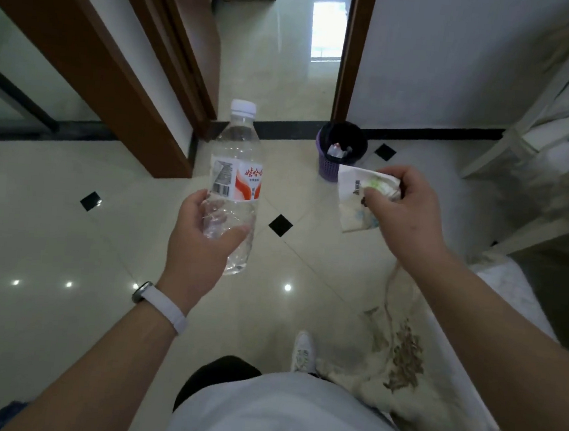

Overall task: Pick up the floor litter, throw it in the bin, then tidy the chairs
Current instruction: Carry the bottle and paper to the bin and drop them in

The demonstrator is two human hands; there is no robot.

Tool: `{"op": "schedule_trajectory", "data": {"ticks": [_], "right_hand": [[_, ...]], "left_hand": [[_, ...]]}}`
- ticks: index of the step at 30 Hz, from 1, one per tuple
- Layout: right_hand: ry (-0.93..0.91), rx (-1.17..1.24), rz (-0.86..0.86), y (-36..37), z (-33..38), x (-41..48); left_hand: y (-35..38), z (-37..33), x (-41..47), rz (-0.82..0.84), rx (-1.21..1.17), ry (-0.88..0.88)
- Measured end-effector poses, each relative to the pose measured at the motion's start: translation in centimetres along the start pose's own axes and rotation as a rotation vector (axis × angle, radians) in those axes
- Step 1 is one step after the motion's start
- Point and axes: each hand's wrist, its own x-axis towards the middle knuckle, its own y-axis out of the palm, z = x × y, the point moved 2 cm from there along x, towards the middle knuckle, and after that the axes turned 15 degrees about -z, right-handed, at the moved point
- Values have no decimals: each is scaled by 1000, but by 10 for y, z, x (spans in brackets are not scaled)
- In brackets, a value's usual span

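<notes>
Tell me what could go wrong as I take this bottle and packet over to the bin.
1. The bin is small and already holds litter, so a tossed bottle may bounce out.
2. The left grip holds the bottle near its base, so it could tip.
3. The right grip pinches the packet by one edge, so it may slip.

Clear floor [298,196] ahead of the right-hand fingers [400,177] up to the bin [327,165], mouth open on top; wall [460,76] right behind it, door frame [349,66] just left, chair [509,145] well right.
</notes>
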Motion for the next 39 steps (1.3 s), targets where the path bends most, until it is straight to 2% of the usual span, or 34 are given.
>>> {"op": "schedule_trajectory", "data": {"ticks": [10, 17, 26, 33, 39], "right_hand": [[95, -64, -101, 72, 0, 77], [117, -135, -193, 148, 36, 146], [122, -151, -236, 206, 64, 215], [209, -118, -285, 216, 43, 288], [265, -85, -288, 218, 2, 385]], "left_hand": [[60, -15, 139, 163, -50, -8], [87, -20, 269, 306, -103, -31], [132, -54, 381, 395, -75, 75], [209, -75, 424, 468, 10, 128], [305, -96, 466, 506, 70, 107]]}}
